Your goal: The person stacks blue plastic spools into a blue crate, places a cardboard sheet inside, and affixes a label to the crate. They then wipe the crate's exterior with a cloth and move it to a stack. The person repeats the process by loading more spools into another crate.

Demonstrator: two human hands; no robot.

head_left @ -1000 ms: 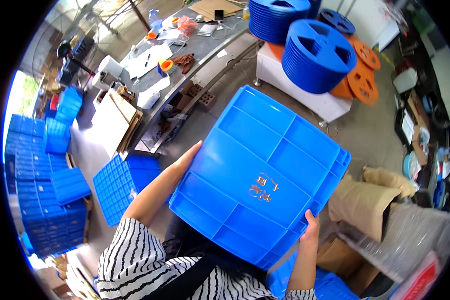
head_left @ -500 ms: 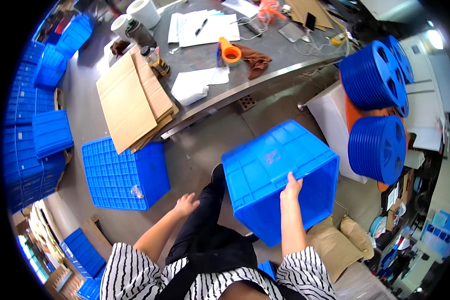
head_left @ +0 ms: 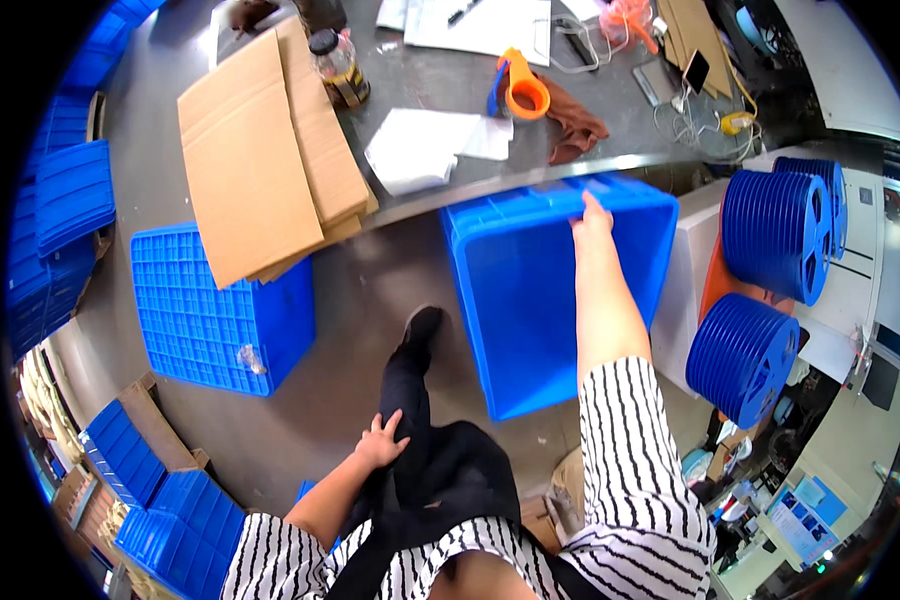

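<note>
A large blue plastic crate is tipped so its open mouth faces me, its far part under the table's edge. My right hand grips the crate's upper rim, arm stretched forward. My left hand rests on my leg with fingers spread, holding nothing. Another blue crate, its gridded side showing, stands on the floor to the left, partly hidden by flat cardboard sheets that overhang the table.
The grey table carries a jar, an orange tape dispenser, a brown cloth, papers and a phone. Ribbed blue reels stand at the right beside a white box. Stacked blue crates line the left.
My right hand has pushed the blue crate away from me, toward and partly under the table, turning its open mouth to face me. My left hand has come down onto my leg.
</note>
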